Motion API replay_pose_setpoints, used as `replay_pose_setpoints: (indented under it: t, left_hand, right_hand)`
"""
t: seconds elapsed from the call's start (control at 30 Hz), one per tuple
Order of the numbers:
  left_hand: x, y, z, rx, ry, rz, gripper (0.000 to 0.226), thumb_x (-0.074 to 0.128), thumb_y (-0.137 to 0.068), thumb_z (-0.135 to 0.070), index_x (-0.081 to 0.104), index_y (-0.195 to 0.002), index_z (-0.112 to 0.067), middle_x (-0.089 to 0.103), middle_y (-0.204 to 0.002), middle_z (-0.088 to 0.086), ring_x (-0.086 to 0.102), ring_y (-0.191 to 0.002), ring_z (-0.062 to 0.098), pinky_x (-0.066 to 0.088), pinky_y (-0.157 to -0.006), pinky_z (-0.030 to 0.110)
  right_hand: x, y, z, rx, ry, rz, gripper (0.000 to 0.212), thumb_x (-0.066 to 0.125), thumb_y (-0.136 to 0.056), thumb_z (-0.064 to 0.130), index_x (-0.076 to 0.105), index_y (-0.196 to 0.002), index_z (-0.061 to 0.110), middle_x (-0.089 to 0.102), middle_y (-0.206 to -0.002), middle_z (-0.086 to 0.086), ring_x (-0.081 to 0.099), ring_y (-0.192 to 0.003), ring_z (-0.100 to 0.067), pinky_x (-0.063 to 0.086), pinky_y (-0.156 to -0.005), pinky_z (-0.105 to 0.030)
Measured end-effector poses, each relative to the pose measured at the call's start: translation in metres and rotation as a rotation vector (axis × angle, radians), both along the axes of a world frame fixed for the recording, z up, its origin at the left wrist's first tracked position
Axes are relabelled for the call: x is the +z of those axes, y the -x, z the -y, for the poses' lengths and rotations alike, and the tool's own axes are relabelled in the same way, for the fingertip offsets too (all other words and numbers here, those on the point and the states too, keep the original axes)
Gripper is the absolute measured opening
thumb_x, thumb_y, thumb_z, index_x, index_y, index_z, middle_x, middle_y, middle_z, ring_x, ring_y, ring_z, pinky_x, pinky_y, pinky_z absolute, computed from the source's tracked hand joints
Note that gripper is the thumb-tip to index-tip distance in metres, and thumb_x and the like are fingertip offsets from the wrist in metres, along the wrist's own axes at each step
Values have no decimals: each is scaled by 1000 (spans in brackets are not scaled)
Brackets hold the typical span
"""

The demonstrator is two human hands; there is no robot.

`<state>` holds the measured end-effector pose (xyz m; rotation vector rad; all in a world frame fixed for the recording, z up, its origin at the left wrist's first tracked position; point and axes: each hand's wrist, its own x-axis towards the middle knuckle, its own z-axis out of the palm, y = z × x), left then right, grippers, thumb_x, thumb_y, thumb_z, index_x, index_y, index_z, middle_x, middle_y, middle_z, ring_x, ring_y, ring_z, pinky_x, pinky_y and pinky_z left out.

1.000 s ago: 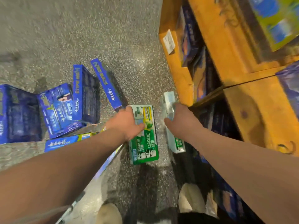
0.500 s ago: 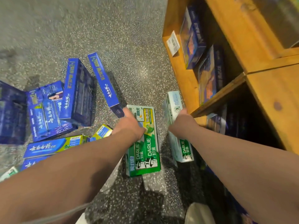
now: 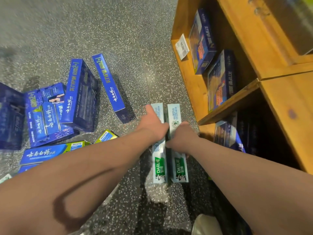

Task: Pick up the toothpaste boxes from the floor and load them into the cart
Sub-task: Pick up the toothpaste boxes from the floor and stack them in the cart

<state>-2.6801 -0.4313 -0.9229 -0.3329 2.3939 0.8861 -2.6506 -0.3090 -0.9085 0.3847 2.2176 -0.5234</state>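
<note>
Two green-and-white Darlie toothpaste boxes stand on edge side by side above the speckled floor. My left hand (image 3: 152, 124) grips the left Darlie box (image 3: 158, 167). The right Darlie box (image 3: 179, 165) is held by my right hand (image 3: 182, 138), pressed against the other. Several blue toothpaste boxes lie or stand on the floor to the left, among them a tall upright one (image 3: 79, 95), a leaning narrow one (image 3: 109, 87) and a flat long one (image 3: 45, 153). No cart is in view.
A wooden shelf unit (image 3: 191, 82) stands at the right, holding blue boxes (image 3: 202, 41) and a white price tag (image 3: 182, 46). More blue boxes fill its dark lower bay (image 3: 228, 133). My shoe (image 3: 206, 224) shows at the bottom edge. Open floor (image 3: 101, 22) lies ahead.
The left box, flat on the floor before, has been turned on edge and brought against the right box. Both hands have closed in together, with the two boxes side by side.
</note>
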Motion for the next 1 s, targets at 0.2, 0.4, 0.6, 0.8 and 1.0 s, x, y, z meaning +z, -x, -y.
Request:
replay_pose_setpoints:
  t: [0.2, 0.4, 0.6, 0.8, 1.0]
  left_hand:
    - [4, 1, -10, -54, -12, -15, 44, 61, -94, -30, 25, -117, -20, 58, -95, 13, 62, -72, 28, 43, -48, 34]
    - [5, -1, -12, -118, -2, -32, 31, 52, -98, -32, 24, -111, -26, 54, -104, 15, 54, -71, 25, 32, -51, 33]
    - [4, 0, -14, -139, -66, -46, 31, 53, -97, -32, 28, -114, -25, 57, -100, 13, 56, -75, 24, 34, -53, 33]
    - [8, 3, -11, -214, -64, -40, 39, 60, -92, -31, 31, -118, -25, 49, -112, 9, 59, -89, 28, 56, -74, 44]
    - [40, 9, 26, -863, 342, -261, 99, 79, -74, -21, 16, -151, -31, -18, -164, 4, -11, -152, 39, 18, -117, 64]
  right_hand:
    - [-5, 3, -14, -116, 115, 74, 85, 79, -74, 19, 29, -141, 6, 57, -92, -14, 67, -76, -33, 61, -53, -44]
    - [-5, -1, -11, -243, 166, 121, 135, 89, -62, 33, -3, -156, 8, 45, -143, -24, 58, -114, -43, 59, -74, -46]
    - [-24, -10, 21, -248, -56, 37, 154, 87, -65, 55, -32, -151, 9, 18, -158, -22, 49, -130, -36, 49, -92, -43]
    - [-31, -7, 22, -150, -119, -82, 111, 79, -72, 53, 17, -150, 6, 34, -140, -20, 50, -116, -33, 47, -79, -40]
    - [27, 0, 17, -38, -110, -91, 120, 88, -58, 55, 17, -144, 11, 40, -143, -15, 55, -121, -37, 53, -91, -46]
